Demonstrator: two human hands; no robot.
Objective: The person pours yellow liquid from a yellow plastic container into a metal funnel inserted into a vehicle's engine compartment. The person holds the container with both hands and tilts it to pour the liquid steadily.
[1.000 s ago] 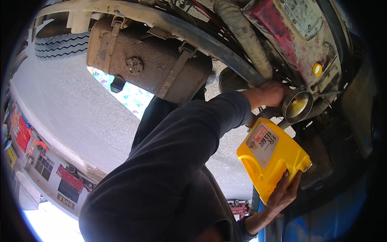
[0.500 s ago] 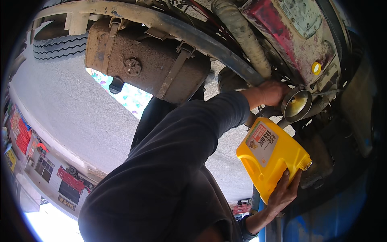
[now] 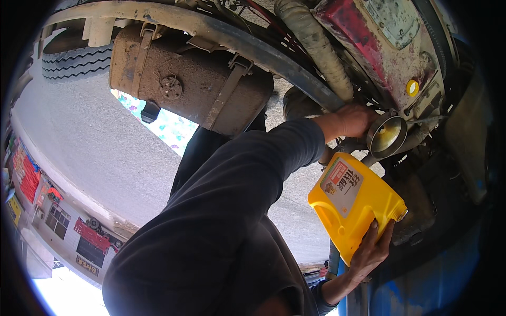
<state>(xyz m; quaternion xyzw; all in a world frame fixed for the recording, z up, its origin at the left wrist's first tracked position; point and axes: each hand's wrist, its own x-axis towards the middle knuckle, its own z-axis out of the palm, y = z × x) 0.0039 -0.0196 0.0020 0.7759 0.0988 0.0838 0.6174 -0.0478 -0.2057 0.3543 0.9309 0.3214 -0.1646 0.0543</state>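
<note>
My left hand [image 3: 356, 121], at the end of a dark sleeve, is closed at the side of a round metal funnel [image 3: 387, 138]. The fingertips are partly hidden behind the funnel's rim. Inside, the bowl looks yellowish. Below it, my right hand [image 3: 369, 254] holds a yellow plastic jug [image 3: 356, 203] by its lower side, thumb and fingers around it near the neck. Lying tilted, the jug has its neck [image 3: 399, 211] toward the right, apart from the funnel. A printed label faces up.
A red and grey engine part [image 3: 387, 58] with a yellow ring-shaped cap [image 3: 412, 88] lies at the upper right. A ribbed hose [image 3: 319, 47] and a frame rail [image 3: 253, 39] run past it. Farther left are a rusty strapped tank [image 3: 182, 79] and a tyre [image 3: 76, 64].
The view has shifted very slightly. Both hands, the funnel and the jug stay in nearly the same places.
</note>
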